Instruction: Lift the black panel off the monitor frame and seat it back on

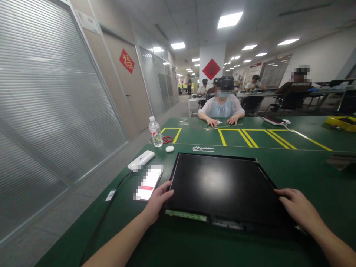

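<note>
A black display panel [222, 189] lies face up before me, a blurred light reflection on its glossy surface. Along its near edge a strip of green circuit board [186, 215] shows. My left hand [158, 202] grips the panel's left edge, thumb on top and the other fingers mostly hidden beneath. At the right edge my right hand [299, 207] holds the panel the same way, its fingers partly out of sight under the frame. Just left of my left hand lies a phone [148, 183] with a lit screen.
On the green table [306, 174] stand a water bottle [155, 132], red-handled scissors [167, 139], a white earbud case [169, 149] and a white power bank [141, 160] with a black cable. Yellow tape marks the far part. A co-worker [221, 105] sits opposite, both hands on the table.
</note>
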A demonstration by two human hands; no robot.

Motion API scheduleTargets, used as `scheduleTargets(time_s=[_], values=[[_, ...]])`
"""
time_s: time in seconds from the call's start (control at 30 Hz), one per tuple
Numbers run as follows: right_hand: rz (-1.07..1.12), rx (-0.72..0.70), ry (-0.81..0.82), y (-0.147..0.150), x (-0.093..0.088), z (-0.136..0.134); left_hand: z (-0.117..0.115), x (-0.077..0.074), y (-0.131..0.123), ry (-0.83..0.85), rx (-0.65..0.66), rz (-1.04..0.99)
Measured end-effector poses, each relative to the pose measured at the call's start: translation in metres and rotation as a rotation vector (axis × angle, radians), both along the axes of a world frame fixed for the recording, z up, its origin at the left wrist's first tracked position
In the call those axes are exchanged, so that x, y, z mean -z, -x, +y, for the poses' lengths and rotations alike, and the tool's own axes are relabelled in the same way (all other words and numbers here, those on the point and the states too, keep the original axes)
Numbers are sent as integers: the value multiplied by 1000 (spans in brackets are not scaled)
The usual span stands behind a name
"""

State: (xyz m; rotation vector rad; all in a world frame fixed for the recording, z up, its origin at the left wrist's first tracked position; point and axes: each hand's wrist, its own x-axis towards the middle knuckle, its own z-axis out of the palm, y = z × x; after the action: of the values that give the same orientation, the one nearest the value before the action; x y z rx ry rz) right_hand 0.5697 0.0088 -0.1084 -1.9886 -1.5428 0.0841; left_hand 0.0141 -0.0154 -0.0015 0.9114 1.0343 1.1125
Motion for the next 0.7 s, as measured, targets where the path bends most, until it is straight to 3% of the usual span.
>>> scheduleTargets(time_s=[0.1,0.23,0.53,0.7], values=[[45,-5,-8,-5,2,4,-3,12,7,-141,-48,111],[90,-32,-23,-2,0,-2,-6,20,13,-186,-51,137],[272,28,-66,18,-19,-17,-16,3,7,-74,75,-30],[461,75,-13,28,-37,-20,-26,0,4,-114,26,-72]])
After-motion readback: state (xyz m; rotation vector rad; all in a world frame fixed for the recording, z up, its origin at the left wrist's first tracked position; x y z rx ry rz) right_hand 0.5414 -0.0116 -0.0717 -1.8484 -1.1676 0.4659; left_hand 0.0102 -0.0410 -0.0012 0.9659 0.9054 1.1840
